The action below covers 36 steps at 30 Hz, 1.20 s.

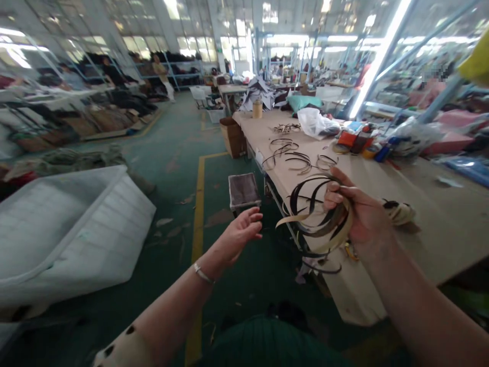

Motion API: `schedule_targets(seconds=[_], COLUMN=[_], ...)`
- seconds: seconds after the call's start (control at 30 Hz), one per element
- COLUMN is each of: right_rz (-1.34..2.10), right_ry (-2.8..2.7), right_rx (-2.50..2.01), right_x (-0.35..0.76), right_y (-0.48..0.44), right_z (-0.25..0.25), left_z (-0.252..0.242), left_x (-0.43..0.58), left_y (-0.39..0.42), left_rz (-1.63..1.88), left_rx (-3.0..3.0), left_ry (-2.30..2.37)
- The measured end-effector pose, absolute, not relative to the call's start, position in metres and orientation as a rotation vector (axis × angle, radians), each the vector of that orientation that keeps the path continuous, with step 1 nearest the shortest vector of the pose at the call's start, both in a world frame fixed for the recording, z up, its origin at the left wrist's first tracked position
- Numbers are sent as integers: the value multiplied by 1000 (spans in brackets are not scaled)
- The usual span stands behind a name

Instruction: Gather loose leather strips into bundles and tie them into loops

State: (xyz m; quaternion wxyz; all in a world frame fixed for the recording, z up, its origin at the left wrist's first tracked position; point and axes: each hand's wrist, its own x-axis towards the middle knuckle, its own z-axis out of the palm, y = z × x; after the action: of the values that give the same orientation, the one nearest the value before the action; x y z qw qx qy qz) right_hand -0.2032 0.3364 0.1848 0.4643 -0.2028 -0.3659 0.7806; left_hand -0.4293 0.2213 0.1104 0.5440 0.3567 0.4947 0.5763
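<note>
My right hand (359, 211) is closed around a bundle of curved black and tan strips (319, 216), held over the near corner of a long beige worktable (382, 178). The strips loop out to the left and hang below my fist. My left hand (242, 232) floats a little to the left of the bundle with its fingers loosely apart and nothing in it; a thin bracelet sits on that wrist. More curved black strips (290, 155) lie loose on the table farther back.
A small dark stool (243, 191) stands on the green floor beside the table, with a cardboard box (233, 136) beyond it. A big white sack (64, 224) lies at left. Plastic bag (315, 122), bottles (362, 140) and a tape roll (257, 108) sit on the table. People work in the distance.
</note>
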Motion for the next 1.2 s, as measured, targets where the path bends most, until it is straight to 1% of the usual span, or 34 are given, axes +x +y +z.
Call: schedule_targets(seconds=[0.13, 0.27, 0.37, 0.47, 0.57, 0.63, 0.77, 0.87, 1.03, 1.1, 1.2], right_rz=[1965, 1933, 1878, 1930, 1998, 1971, 1881, 1905, 1973, 2063, 2300], right_ry=[-941, -873, -889, -826, -735, -727, -902, -1038, -1193, -1377, -1766], right_rx=[-433, -379, -402, -401, -397, -429, -477, -467, -521, -541, -505], right_x=[-231, -254, -272, -291, -305, -310, -312, -312, -309, -307, -301], right_y=[317, 311, 312, 314, 313, 311, 304, 298, 286, 281, 273], right_z=[190, 187, 176, 161, 148, 141, 128, 117, 91, 78, 60], left_z=[114, 93, 76, 67, 64, 62, 60, 68, 101, 115, 128], left_x=[-413, -413, -417, -420, -425, -432, -460, -482, -508, -516, -532], left_y=[242, 226, 201, 183, 175, 170, 152, 135, 118, 118, 122], left_rz=[1447, 1497, 1428, 1282, 1218, 1202, 1164, 1198, 1431, 1526, 1646], left_rx=[631, 513, 521, 568, 644, 710, 788, 806, 705, 669, 603], left_ry=[869, 934, 912, 768, 868, 988, 1121, 1150, 1053, 1006, 989])
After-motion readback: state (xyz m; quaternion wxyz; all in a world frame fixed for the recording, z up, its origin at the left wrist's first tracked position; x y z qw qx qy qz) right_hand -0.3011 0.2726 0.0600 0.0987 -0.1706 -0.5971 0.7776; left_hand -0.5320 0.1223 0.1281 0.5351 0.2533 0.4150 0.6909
